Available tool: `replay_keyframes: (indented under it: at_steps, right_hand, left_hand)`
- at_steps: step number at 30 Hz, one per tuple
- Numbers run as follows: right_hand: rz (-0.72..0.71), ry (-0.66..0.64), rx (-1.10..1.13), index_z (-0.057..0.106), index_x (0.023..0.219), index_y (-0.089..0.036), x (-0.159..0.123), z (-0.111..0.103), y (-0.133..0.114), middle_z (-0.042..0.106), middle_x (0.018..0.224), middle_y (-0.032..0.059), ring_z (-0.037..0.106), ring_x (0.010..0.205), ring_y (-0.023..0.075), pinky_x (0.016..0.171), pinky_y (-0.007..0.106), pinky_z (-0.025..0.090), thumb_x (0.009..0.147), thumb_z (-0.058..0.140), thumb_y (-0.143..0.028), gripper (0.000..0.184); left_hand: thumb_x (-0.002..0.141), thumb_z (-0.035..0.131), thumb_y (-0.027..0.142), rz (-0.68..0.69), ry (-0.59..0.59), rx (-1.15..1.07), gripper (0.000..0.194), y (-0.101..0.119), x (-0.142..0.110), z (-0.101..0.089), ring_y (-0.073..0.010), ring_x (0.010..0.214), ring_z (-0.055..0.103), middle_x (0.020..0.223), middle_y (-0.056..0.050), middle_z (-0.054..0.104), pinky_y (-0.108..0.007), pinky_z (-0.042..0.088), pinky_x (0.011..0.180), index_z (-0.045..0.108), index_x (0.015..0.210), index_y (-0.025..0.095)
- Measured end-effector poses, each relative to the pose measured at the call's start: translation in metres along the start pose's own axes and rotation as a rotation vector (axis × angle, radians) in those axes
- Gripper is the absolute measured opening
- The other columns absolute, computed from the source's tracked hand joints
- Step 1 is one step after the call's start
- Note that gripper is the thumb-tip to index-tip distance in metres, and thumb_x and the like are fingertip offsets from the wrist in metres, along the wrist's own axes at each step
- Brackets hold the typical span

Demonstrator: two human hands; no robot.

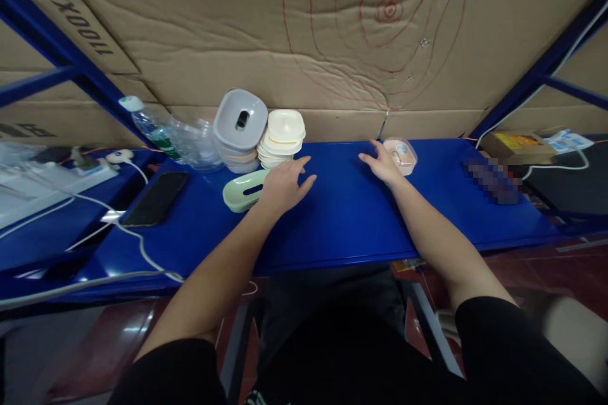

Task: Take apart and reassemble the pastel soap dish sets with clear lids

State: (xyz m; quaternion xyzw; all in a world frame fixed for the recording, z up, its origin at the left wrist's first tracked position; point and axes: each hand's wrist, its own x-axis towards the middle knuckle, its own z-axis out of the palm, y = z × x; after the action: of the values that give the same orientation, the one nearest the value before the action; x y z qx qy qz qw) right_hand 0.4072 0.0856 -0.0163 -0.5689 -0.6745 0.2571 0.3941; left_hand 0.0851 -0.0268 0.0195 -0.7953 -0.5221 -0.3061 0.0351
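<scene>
My left hand [286,186] hovers at the right end of a pale green oval tray with a slot [240,192], hiding part of it. Its fingers are apart and hold nothing. Behind it rise a stack of cream square pieces [285,126] and a stack topped by a grey-lilac square piece with an oval hole [240,120]. My right hand [384,166] has its fingers spread, with nothing in them. Just right of it sits a small clear container with a pinkish inside and a round label [401,155]; whether the hand touches it, I cannot tell.
Clear plastic covers [196,142] and a water bottle [154,130] stand at the back left of the blue table [332,228]. A black phone [156,199] lies near white cables [147,257]. Cardboard [213,31] walls the back; a small brown box [517,147] is at right.
</scene>
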Motion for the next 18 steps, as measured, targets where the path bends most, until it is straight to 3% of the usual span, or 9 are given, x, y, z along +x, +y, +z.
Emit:
replay_keyframes:
  at_steps: [6,13,18]
  right_hand:
    - [0.161,0.239,0.056,0.055,0.151,-0.017,0.018,-0.019,0.026,0.062,0.150,0.0178,0.059,0.139,0.0357,0.120,0.054,0.044,0.083,0.076,-0.054,0.081]
    - [0.202,0.496,-0.002,0.072,0.104,-0.020,0.035,-0.060,0.062,0.077,0.106,0.0102,0.071,0.103,0.0292,0.102,0.049,0.056,0.083,0.067,-0.045,0.033]
    - [0.260,0.552,-0.070,0.073,0.096,-0.017,0.033,-0.082,0.072,0.077,0.105,0.0149,0.071,0.104,0.0320,0.106,0.052,0.053,0.083,0.065,-0.038,0.027]
  left_hand:
    - [0.100,0.066,0.040,-0.039,-0.048,-0.036,0.048,-0.003,0.001,-0.002,-0.0228,0.093,0.072,0.105,-0.008,0.079,-0.038,0.056,0.092,0.063,0.143,0.017]
    - [0.100,0.065,0.041,0.034,-0.180,-0.107,0.044,0.004,-0.001,0.000,-0.0214,0.090,0.072,0.105,-0.007,0.078,-0.039,0.057,0.092,0.068,0.138,0.018]
    - [0.101,0.064,0.042,0.042,-0.203,-0.120,0.045,0.005,-0.002,-0.001,-0.0209,0.090,0.071,0.107,-0.008,0.078,-0.039,0.057,0.093,0.068,0.138,0.018]
